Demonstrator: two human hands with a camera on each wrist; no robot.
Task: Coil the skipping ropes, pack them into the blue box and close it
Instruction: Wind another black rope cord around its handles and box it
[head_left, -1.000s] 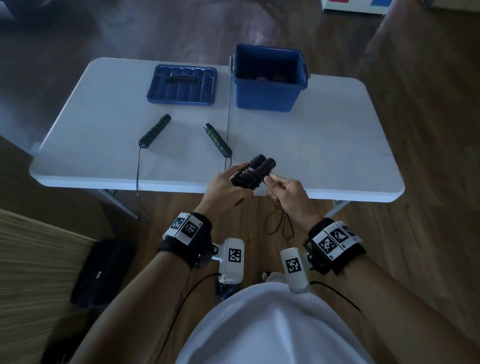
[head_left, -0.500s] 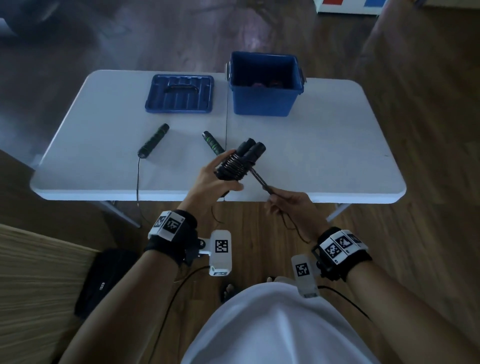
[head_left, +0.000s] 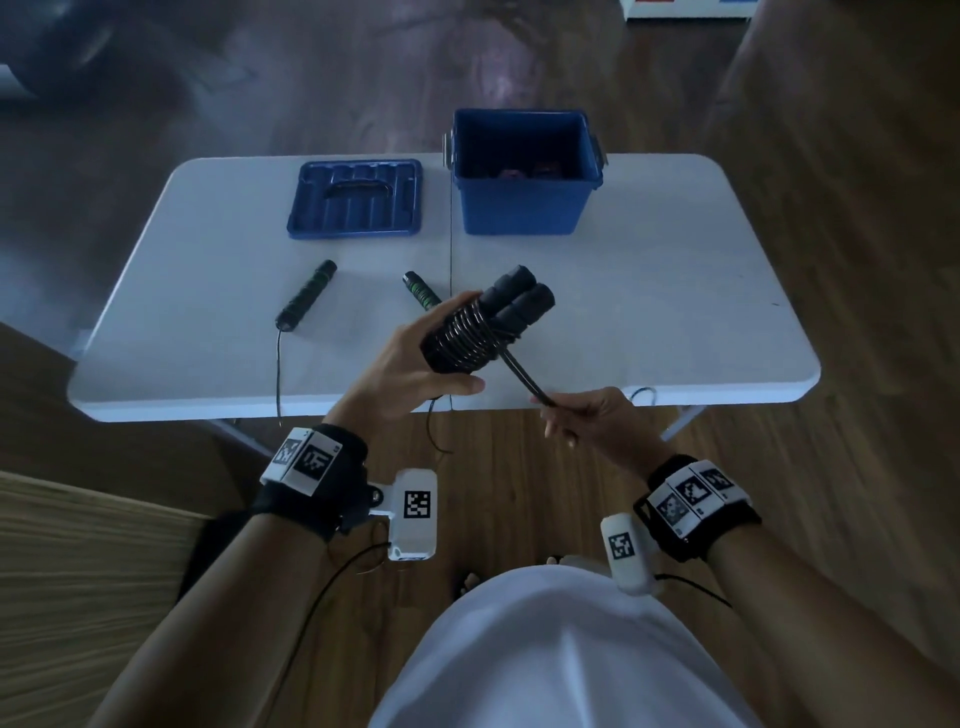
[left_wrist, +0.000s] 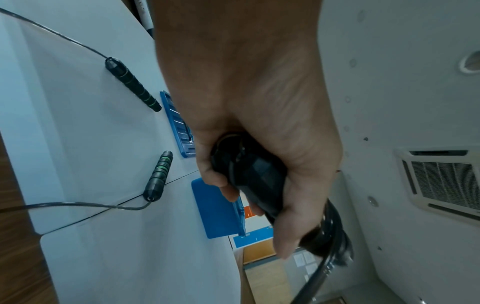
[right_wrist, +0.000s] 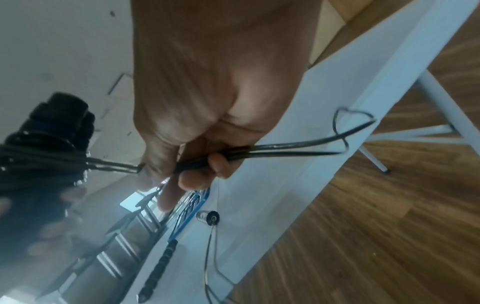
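My left hand (head_left: 415, 364) grips a black skipping rope bundle (head_left: 483, 327), its two handles side by side with cord wound round them, held above the table's near edge. My right hand (head_left: 582, 421) pinches the doubled loose end of that cord (head_left: 524, 376), pulled taut down and to the right; its loop (right_wrist: 345, 131) sticks out past the fingers. A second rope lies uncoiled on the table, with one green-striped handle (head_left: 306, 295) at the left and the other (head_left: 422, 291) partly behind the bundle. The open blue box (head_left: 524, 208) stands at the back, something reddish inside it.
The blue lid (head_left: 356, 200) lies upside down left of the box on the white folding table (head_left: 649, 322). The second rope's cord (head_left: 279, 374) hangs over the near edge toward the wooden floor. A dark bag (head_left: 208, 540) lies on the floor at my left.
The bundle has risen and tilted away from me in my left hand. My right hand has drawn back down and right, pulling the loose cord end taut.
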